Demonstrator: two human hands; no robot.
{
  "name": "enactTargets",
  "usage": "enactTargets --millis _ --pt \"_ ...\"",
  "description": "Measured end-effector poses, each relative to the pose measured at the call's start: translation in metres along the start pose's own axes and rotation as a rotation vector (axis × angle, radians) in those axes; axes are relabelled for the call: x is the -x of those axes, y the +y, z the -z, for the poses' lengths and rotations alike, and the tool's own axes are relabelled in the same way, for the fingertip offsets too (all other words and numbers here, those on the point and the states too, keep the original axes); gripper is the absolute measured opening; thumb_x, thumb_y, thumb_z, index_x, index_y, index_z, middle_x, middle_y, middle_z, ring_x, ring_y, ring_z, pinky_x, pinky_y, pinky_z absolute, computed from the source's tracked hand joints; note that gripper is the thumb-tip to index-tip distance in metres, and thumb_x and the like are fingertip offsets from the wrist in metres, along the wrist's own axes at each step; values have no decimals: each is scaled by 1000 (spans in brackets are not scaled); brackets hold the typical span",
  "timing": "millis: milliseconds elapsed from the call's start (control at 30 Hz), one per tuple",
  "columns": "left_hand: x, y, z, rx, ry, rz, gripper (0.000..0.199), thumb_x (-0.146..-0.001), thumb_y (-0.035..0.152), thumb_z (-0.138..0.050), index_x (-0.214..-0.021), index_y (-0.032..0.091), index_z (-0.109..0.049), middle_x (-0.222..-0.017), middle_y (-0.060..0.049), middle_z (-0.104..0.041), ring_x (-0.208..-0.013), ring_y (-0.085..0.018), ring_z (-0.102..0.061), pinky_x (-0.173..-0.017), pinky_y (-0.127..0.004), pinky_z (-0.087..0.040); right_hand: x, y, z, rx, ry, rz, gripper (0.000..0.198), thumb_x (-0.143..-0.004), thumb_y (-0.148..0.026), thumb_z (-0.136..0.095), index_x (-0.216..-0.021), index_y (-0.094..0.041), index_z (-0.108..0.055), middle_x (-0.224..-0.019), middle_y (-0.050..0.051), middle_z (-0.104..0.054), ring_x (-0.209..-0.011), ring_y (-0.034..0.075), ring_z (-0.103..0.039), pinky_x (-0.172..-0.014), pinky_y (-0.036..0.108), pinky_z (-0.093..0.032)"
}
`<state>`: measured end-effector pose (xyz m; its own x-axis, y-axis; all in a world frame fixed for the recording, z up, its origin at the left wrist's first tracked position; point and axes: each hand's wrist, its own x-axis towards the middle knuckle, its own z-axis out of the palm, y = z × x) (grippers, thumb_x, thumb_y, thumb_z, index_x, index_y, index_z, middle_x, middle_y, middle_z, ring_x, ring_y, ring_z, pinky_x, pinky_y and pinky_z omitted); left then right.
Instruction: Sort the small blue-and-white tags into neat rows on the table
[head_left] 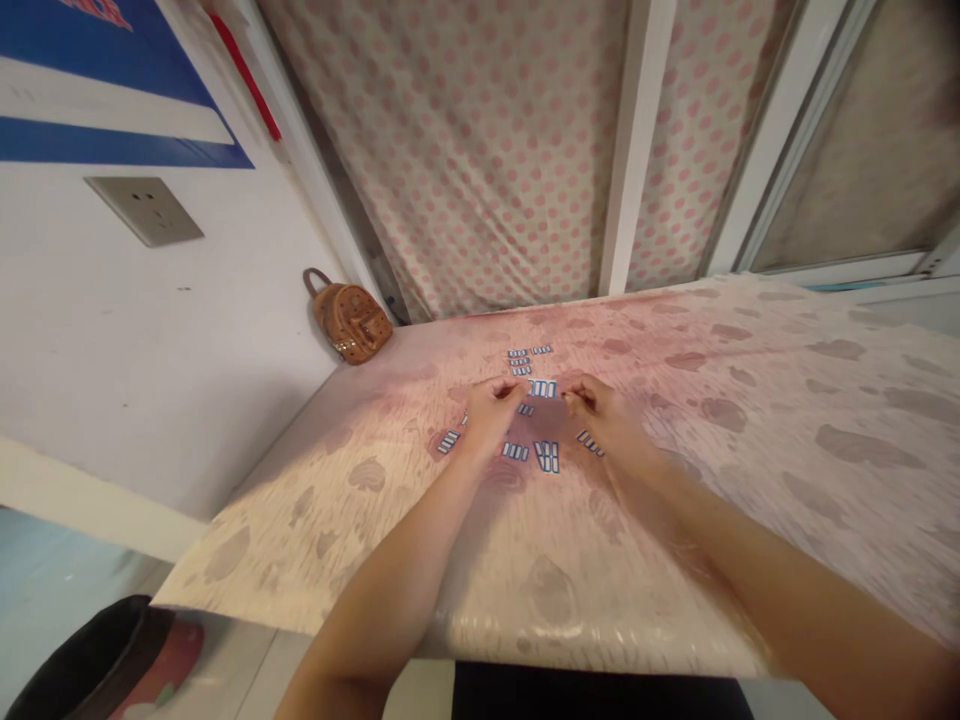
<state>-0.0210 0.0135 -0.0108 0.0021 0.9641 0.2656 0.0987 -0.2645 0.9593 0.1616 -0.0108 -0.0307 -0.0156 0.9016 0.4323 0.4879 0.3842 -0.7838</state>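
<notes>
Between my hands, just above the tablecloth, is a small blue-and-white striped piece (543,388), too small to name its kind. My left hand (495,402) is closed in a pinch at its left end. Close to its right end, the fingers of my right hand (592,402) are pinched together; whether they touch it or hold something else is hidden. Similar pieces lie around: a small group (519,361) beyond my hands, one piece (448,441) by my left wrist, another (590,443) under my right hand, and others (514,452) nearer me, including a fanned-looking cluster (547,457).
A patterned cloth (750,430) covers the table. At its far left corner, a brown mini backpack (351,320) leans by the wall. A polka-dot curtain (480,150) hangs behind. On the floor at lower left stands a dark-mouthed container (105,660).
</notes>
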Motion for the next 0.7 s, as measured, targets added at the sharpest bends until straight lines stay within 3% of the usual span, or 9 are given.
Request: enactTargets --millis 133,267,333,433,700 --pt "-8 1 11 14 82 3 12 -73 26 -72 -77 15 -76 -74 -4 -74 -70 -16 -66 -66 -25 -49 7 -2 -5 147 -263 20 7 -84 -27 -60 -84 -21 -60 -82 2 -66 -75 17 -61 -68 29 -43" --pt "-12 0 16 8 124 -15 10 -74 23 -70 -76 15 -76 -75 -3 -74 -70 -15 -65 -68 -24 -49 16 -3 -11 257 -406 122 36 -73 -28 -78 -104 -21 -62 -106 8 -63 -93 22 -62 -78 34 -48" --pt "-13 -1 15 23 129 -11 10 -74 23 -70 -76 15 -76 -76 -3 -74 -70 -14 -65 -69 -24 -49 18 -3 -12 290 -447 190 40 -72 -27 -79 -108 -21 -63 -113 10 -60 -99 24 -61 -84 37 -48" --pt "-14 -3 15 47 123 1 11 -74 24 -70 -76 15 -75 -76 -4 -73 -71 -14 -66 -68 -24 -49 19 -4 -11 303 -494 247 29 -77 -24 -75 -103 -21 -65 -113 10 -60 -100 24 -60 -86 36 -47" --pt "-14 -6 16 53 98 13 13 -72 28 -72 -75 16 -75 -71 -3 -72 -70 -15 -65 -62 -23 -48 17 -10 -11 314 -471 152 16 -75 -17 -70 -89 -20 -63 -89 5 -64 -80 20 -59 -68 29 -41"
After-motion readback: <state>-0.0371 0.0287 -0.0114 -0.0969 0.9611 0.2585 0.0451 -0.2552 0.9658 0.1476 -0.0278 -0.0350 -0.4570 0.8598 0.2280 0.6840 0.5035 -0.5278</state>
